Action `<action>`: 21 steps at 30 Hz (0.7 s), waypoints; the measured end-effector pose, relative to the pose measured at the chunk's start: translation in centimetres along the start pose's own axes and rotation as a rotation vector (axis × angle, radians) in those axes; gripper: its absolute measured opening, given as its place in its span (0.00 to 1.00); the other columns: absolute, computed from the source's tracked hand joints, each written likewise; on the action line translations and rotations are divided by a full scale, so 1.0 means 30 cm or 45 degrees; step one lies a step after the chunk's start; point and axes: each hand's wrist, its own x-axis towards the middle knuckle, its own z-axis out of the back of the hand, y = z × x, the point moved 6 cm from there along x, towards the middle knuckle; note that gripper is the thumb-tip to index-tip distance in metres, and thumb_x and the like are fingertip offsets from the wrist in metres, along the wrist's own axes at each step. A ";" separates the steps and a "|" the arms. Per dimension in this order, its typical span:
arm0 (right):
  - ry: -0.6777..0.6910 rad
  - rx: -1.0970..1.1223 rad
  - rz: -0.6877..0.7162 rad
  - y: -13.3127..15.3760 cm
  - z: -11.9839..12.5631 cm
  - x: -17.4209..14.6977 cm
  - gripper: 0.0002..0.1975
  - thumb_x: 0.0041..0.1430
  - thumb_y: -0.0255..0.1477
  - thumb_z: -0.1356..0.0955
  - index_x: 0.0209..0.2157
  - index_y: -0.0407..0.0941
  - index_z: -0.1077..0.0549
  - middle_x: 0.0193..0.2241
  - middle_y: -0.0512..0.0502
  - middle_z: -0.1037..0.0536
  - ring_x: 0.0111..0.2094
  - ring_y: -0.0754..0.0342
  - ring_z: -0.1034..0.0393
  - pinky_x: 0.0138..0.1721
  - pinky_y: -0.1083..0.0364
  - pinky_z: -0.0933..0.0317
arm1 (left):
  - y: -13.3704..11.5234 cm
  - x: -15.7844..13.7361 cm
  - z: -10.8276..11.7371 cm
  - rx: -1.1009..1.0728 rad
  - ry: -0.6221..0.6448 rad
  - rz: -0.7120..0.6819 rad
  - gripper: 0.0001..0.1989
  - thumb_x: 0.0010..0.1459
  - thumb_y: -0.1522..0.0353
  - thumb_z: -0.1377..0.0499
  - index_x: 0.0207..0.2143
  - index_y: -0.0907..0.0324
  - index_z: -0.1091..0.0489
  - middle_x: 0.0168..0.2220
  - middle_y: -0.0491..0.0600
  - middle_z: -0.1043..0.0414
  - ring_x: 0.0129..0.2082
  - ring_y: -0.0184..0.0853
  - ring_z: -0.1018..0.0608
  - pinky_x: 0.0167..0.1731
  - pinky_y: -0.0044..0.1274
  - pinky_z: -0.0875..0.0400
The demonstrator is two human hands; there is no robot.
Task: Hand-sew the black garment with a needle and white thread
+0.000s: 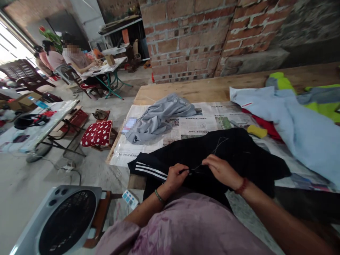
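Observation:
A black garment with white stripes [247, 166] lies over the near edge of the table and hangs toward my lap. My left hand [175, 176] is closed in a pinch on a bit of its dark cloth. A little to the right, my right hand [220, 169] pinches a thin pale thread [219, 144]. One length of it runs between the two hands, and a loop rises over the black cloth. Whether a needle sits in the right fingertips is too small to tell.
Newspaper [196, 122] covers the wooden table [159, 88]. On it lie a grey garment [162, 115], a yellow sponge-like piece [257, 131] and a light blue garment [297, 124]. A box fan [66, 219] stands at lower left, near a stool with a red cushion [97, 134]. People sit at a farther table.

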 end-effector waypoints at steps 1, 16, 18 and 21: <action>-0.016 -0.040 -0.023 -0.009 -0.023 -0.023 0.11 0.57 0.26 0.42 0.35 0.45 0.30 0.33 0.45 0.30 0.33 0.56 0.33 0.36 0.55 0.36 | -0.002 0.002 -0.003 0.017 0.006 -0.014 0.07 0.53 0.70 0.44 0.33 0.60 0.26 0.30 0.48 0.27 0.31 0.30 0.27 0.34 0.20 0.33; -0.252 -0.433 -0.244 -0.173 -0.061 -0.083 0.09 0.50 0.24 0.40 0.31 0.45 0.31 0.30 0.46 0.31 0.31 0.55 0.34 0.34 0.56 0.38 | 0.048 0.012 0.174 1.157 0.287 -0.033 0.34 0.48 0.71 0.44 0.59 0.58 0.49 0.41 0.55 0.29 0.40 0.41 0.28 0.43 0.34 0.46; -0.238 -0.501 -0.225 -0.177 -0.077 -0.091 0.09 0.50 0.22 0.40 0.31 0.44 0.32 0.31 0.46 0.31 0.33 0.54 0.34 0.36 0.56 0.38 | 0.074 0.033 0.300 1.284 0.257 0.010 0.32 0.48 0.72 0.45 0.58 0.57 0.47 0.41 0.55 0.29 0.40 0.42 0.28 0.43 0.35 0.47; -0.255 -0.536 -0.183 -0.170 -0.101 -0.100 0.09 0.50 0.21 0.40 0.32 0.44 0.32 0.30 0.45 0.32 0.34 0.53 0.35 0.38 0.54 0.37 | 0.110 0.051 0.491 1.467 0.182 0.112 0.28 0.51 0.73 0.49 0.56 0.57 0.44 0.39 0.54 0.28 0.39 0.44 0.28 0.43 0.36 0.48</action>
